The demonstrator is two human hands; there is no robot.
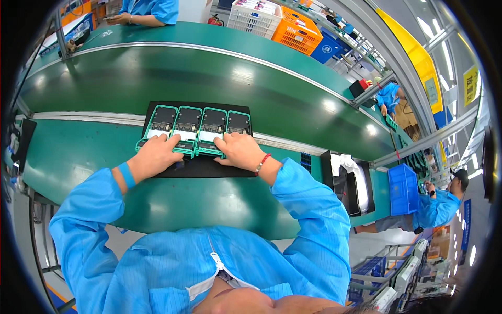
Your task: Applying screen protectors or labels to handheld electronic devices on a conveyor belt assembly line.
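Several green-framed electronic units [161, 117] lie side by side in a row on a black mat [225, 170]. Each has a dark upper section, and white strips show across the middle of some. Over the two leftmost units, my left hand [157, 155] rests with its fingers apart, fingertips on the white strips. My right hand [242, 152] lies across the lower part of the two units on the right, thumb and index finger apart at the edge of the third. Both hands touch the units from above, covering parts of the lower ends.
A green conveyor belt [209, 73] runs beyond the mat. At right on the bench [230, 201] stand a black box [334, 193] with white material and a blue crate [402, 189]. Co-workers in blue sit across and at right; orange [295, 34] and white crates [251, 21] stand behind.
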